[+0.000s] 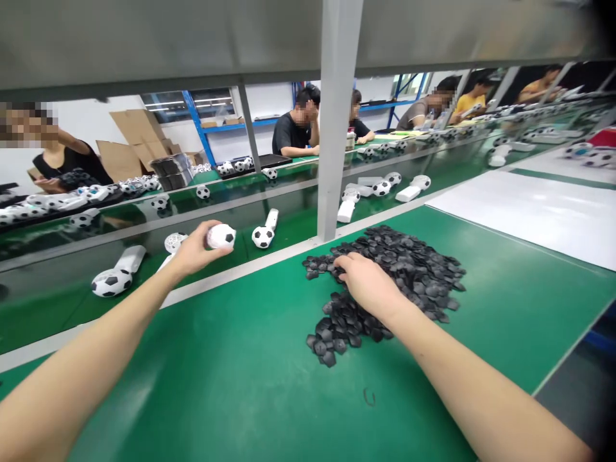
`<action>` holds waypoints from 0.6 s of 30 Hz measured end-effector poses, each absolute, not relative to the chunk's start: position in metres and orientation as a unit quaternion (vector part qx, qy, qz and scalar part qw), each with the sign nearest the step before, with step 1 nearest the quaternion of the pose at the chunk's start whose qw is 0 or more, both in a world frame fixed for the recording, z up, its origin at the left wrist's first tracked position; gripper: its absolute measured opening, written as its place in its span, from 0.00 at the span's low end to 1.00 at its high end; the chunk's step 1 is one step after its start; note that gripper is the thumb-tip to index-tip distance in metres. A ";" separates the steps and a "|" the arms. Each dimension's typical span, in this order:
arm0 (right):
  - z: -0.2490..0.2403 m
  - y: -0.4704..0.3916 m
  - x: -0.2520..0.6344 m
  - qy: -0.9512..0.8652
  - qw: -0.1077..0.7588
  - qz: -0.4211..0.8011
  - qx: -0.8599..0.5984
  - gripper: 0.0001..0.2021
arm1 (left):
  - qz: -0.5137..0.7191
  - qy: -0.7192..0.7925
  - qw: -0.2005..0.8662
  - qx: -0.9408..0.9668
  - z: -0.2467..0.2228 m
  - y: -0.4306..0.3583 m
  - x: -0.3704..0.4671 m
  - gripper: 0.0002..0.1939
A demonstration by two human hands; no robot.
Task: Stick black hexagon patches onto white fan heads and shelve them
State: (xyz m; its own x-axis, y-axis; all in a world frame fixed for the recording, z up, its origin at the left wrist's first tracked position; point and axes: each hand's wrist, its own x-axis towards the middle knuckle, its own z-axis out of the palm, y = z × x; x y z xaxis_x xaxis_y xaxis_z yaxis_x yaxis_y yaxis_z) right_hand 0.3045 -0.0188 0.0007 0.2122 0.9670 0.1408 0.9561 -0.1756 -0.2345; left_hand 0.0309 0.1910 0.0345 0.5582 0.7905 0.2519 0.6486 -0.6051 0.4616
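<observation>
My left hand (196, 249) is closed around a small white ball with a black pentagon, a soccer-ball-shaped piece (222, 236), held up over the near edge of the conveyor. My right hand (363, 279) reaches into a spread pile of black pentagon pieces (409, 269) on the green tabletop (231, 385). Its fingertips are bent down at the left part of the pile; whether they pinch a piece is hidden. Just beyond my left hand, a soccer-ball piece with a white handle (263, 237) lies on the belt.
Several more handled balls, one of them here (111, 282), lie along the green conveyor belt (216, 212). A grey metal post (332, 128) stands at the table's far edge. White sheets (529, 205) cover the right side. Several people sit beyond the belt.
</observation>
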 end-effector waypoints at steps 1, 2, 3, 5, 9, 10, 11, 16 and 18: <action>-0.002 -0.018 0.304 -0.642 0.160 0.037 -0.749 0.15 | 0.248 0.411 0.180 0.859 0.044 0.174 0.022 0.31; -0.005 -0.018 0.302 -0.658 0.179 0.057 -0.729 0.15 | 0.267 0.414 0.178 0.852 0.053 0.155 0.013 0.29; -0.008 -0.017 0.300 -0.674 0.193 0.077 -0.709 0.15 | 0.269 0.420 0.160 0.852 0.062 0.134 0.005 0.27; -0.012 -0.015 0.295 -0.695 0.206 0.104 -0.681 0.12 | 0.241 0.402 0.107 0.877 0.074 0.092 -0.007 0.25; -0.017 -0.014 0.287 -0.708 0.209 0.131 -0.662 0.10 | 0.168 0.328 0.061 0.928 0.065 0.026 -0.004 0.25; -0.018 -0.014 0.286 -0.713 0.206 0.134 -0.656 0.10 | 0.143 0.316 0.045 0.937 0.057 0.016 0.002 0.24; -0.018 -0.015 0.285 -0.720 0.202 0.133 -0.650 0.10 | 0.116 0.308 0.032 0.944 0.048 0.010 0.010 0.24; -0.016 -0.018 0.282 -0.739 0.188 0.102 -0.638 0.10 | 0.052 0.297 0.105 0.948 0.011 0.011 0.044 0.26; -0.015 -0.018 0.279 -0.742 0.185 0.096 -0.637 0.10 | 0.044 0.332 0.122 0.934 0.006 0.013 0.049 0.29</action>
